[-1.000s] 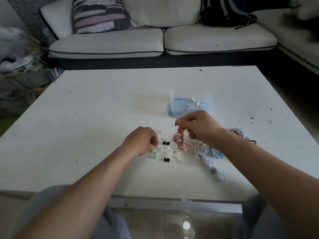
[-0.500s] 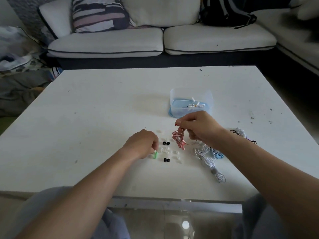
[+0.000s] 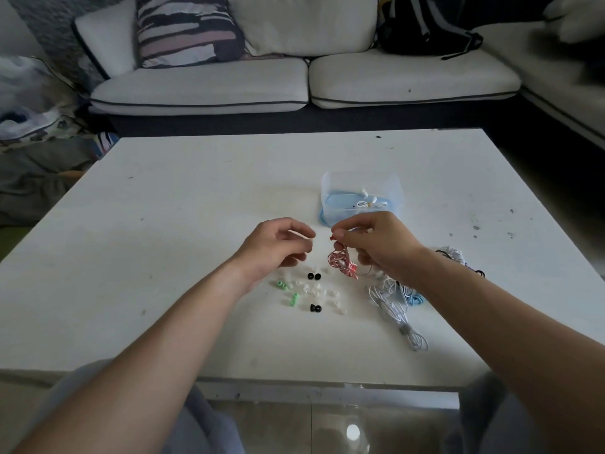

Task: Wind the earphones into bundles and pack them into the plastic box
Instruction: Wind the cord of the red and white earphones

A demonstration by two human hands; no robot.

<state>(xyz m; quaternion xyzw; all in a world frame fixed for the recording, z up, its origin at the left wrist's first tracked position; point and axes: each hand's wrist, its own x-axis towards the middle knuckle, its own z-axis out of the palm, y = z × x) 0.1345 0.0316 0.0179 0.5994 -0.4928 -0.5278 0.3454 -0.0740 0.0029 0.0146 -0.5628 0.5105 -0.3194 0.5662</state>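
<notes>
Pink tangled earphone cord hangs pinched in your right hand; left hand loosely curled, empty. Winding step, likely: take loose end, coil, then clear plastic box.

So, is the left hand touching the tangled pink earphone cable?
Apart. Head view shows white table between left hand and pink earphone cable, pinched by right hand.

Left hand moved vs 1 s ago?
Yes. The left hand has left the green ear tips it partly hid and moved away from the person, now beyond the black ear-tip pair, nearer the right hand.
</notes>
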